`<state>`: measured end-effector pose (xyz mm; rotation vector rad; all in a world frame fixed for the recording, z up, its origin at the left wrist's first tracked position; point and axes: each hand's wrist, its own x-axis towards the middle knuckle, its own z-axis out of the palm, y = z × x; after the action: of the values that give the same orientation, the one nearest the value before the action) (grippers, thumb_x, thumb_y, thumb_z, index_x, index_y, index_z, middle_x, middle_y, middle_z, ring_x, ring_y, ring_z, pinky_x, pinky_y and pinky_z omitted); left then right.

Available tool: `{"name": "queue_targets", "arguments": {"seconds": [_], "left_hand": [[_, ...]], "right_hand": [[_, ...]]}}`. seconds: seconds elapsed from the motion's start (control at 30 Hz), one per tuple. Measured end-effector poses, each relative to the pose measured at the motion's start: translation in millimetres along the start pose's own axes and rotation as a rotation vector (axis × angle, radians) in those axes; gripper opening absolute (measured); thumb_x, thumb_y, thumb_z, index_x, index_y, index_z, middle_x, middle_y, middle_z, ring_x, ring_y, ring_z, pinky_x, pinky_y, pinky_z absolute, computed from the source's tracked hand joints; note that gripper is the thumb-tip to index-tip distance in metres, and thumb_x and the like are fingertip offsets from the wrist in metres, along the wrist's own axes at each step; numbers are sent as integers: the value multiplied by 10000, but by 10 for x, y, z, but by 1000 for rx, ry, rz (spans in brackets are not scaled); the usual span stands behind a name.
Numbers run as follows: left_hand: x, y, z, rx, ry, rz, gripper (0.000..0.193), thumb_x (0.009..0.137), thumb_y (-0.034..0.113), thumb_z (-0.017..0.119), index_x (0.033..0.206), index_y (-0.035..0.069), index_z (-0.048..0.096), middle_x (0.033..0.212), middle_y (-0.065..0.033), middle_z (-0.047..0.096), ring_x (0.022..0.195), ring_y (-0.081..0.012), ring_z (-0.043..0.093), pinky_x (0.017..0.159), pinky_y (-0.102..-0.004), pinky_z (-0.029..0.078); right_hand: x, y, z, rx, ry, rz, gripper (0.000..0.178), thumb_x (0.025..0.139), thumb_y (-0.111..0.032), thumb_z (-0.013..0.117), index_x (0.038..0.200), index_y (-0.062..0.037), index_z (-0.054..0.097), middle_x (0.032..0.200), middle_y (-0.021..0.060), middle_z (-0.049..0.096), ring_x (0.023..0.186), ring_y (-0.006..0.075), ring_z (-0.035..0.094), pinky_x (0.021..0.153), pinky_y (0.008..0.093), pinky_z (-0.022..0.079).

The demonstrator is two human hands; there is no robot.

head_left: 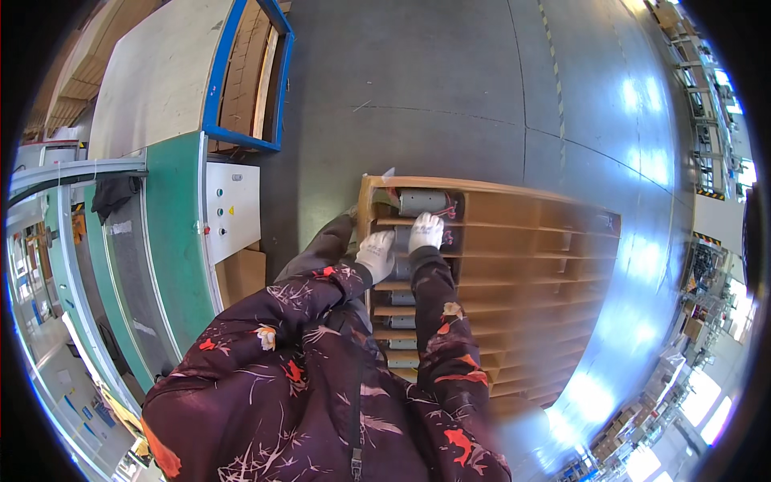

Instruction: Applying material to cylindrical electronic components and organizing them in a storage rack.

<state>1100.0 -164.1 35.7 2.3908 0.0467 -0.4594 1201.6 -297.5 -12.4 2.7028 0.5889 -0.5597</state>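
Note:
Both my hands wear white gloves and reach into a brown compartmented rack [514, 201]. Between them lies a grey cylinder that looks like an electric motor [401, 243], in the second slot from the far end. My left hand [377, 256] is closed at its left end. Over its right part, my right hand [426, 231] has its fingers curled down, with red wires beside it. A similar grey motor [422, 202] with red wires rests in the farthest slot. Several more grey cylinders [401, 322] sit in the nearer slots of the left column. My fingertips are partly hidden.
Left of me stands a green machine frame [173, 233] with a white control box [234, 210]. Beyond it is a blue-edged crate [210, 96] holding brown boards. Grey floor [434, 72] extends past the rack, and cluttered shelving [703, 120] lines the far right.

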Motion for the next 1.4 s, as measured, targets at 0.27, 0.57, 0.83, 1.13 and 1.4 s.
{"name": "queue_targets", "arguments": {"seconds": [0.27, 0.57, 0.83, 1.13, 1.4], "left_hand": [[763, -49, -44, 63, -253, 116, 701, 738, 353, 691, 1313, 7, 491, 1314, -207, 543, 1250, -318, 503, 1072, -412, 382], [305, -375, -363, 17, -41, 318, 592, 752, 181, 668, 1302, 15, 528, 1264, -197, 584, 1186, -346, 552, 1020, -414, 444], [-1510, -3766, -1465, 264, -296, -511, 524, 826, 368, 670, 1204, 7, 642, 1170, -219, 660, 1138, -326, 620, 978, -386, 481], [333, -3101, -1549, 211, -584, -232, 343, 762, 339, 696, 975, 76, 754, 864, -169, 726, 849, -310, 711, 820, -378, 552], [2234, -1461, -1492, 603, -849, 250, 346, 753, 339, 695, 964, 71, 754, 856, -170, 724, 843, -311, 710, 817, -377, 550]], "right_hand": [[-43, -37, 140, 203, 154, -209, 186, 847, -178, 536, 964, -101, 659, 1027, 86, 611, 1002, 240, 574, 906, 381, 445], [251, 67, -157, 223, -444, 50, 350, 814, -301, 581, 1085, -127, 720, 1164, 103, 689, 1128, 227, 635, 926, 359, 472], [-267, -416, -372, 744, 368, 179, 516, 691, -247, 668, 1152, -23, 606, 1246, 161, 593, 1256, 328, 486, 1119, 449, 307], [-1604, -1205, -314, 1677, 80, 673, 479, 853, -338, 652, 1222, -33, 630, 1162, 178, 671, 1095, 284, 642, 966, 357, 485], [-2522, -2795, -427, 1413, 1166, 1555, 251, 886, -114, 610, 1123, -41, 646, 992, 122, 696, 913, 226, 662, 809, 341, 539]]}}
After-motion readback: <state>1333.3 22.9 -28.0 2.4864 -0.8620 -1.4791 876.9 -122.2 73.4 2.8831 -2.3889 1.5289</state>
